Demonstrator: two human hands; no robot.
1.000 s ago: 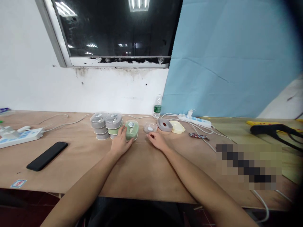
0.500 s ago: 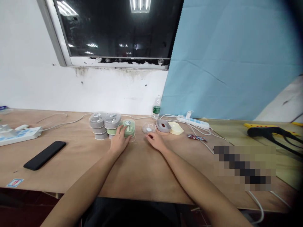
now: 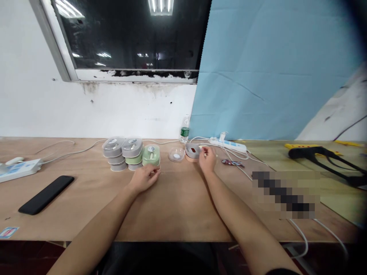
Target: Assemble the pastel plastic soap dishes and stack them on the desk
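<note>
My left hand (image 3: pixel 145 177) rests low over the table just in front of a green lidded container (image 3: pixel 151 154). Its fingers are loosely curled, the thumb is apart, and nothing shows in them. My right hand (image 3: pixel 208 158) is at the right side of a grey open container (image 3: pixel 192 149), which sits on an orange-pink one (image 3: pixel 190 159). The right fingertips are drawn together over the pale yellow dishes, which the hand mostly hides; what they pinch cannot be made out. Between the hands lies a clear round lid (image 3: pixel 176 155) with a white spot.
Stacks of lidded grey containers (image 3: pixel 114 147) and a green one stand at left. A water bottle (image 3: pixel 185 131) stands by the wall. Around are power strips (image 3: pixel 229 145), white cables, a wrapped snack (image 3: pixel 233 163), a black phone (image 3: pixel 46 194) and a pixelated object (image 3: pixel 286 196).
My left hand has come off the green container toward me. My right hand has moved from the clear lid rightward to the yellow dishes. The view has shifted slightly right.
</note>
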